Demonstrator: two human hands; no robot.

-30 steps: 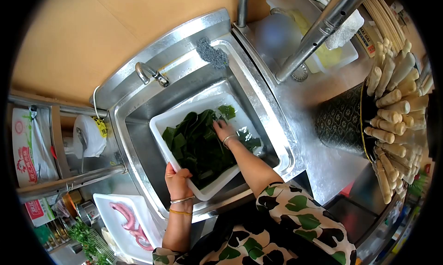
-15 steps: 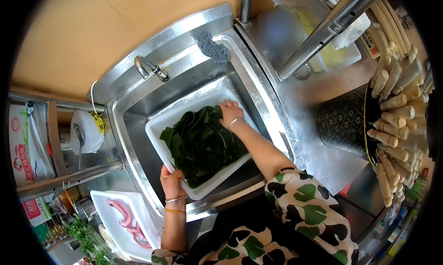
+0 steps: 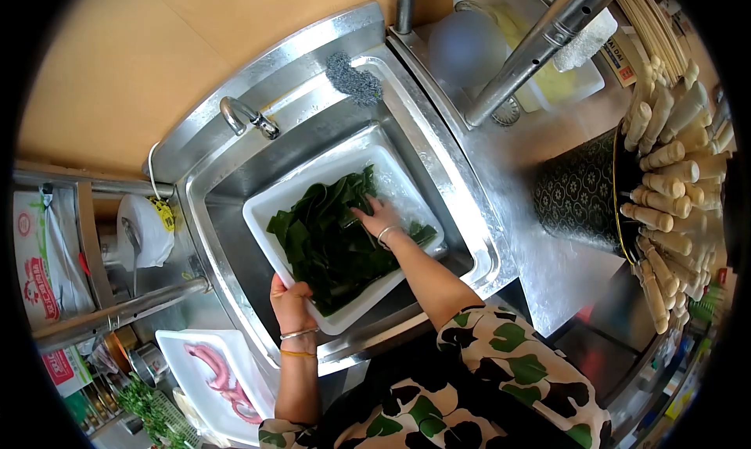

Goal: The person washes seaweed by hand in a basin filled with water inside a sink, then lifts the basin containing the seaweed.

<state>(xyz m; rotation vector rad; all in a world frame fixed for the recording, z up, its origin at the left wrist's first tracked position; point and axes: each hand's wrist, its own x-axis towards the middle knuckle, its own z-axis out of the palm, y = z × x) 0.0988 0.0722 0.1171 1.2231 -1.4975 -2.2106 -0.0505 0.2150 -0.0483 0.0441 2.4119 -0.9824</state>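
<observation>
A white plastic tub [image 3: 429, 212] sits tilted in the steel sink, holding a heap of dark green kelp [image 3: 321, 238] in wide, wet strips. My left hand [image 3: 291, 302] is closed on the tub's near-left rim, thumb over the edge. Inside the tub, my right hand [image 3: 378, 217] touches the right side of the kelp with its fingers apart; the fingertips are partly lost among the strips. A small piece of kelp lies right of that hand, by the tub wall. Some water shows on the tub's bottom.
The sink [image 3: 227, 238] has a faucet [image 3: 249, 116] at its back and a steel scrubber [image 3: 353, 79] on its ledge. A white tray [image 3: 180, 351] with pink tentacles [image 3: 223, 380] stands lower left. At right is a black patterned bucket [image 3: 577, 187] of wooden-handled skewers.
My right hand has moved from the tub's right wall inward and slightly down, pushing into the kelp. Bare tub bottom now shows at the right. My left hand keeps its hold.
</observation>
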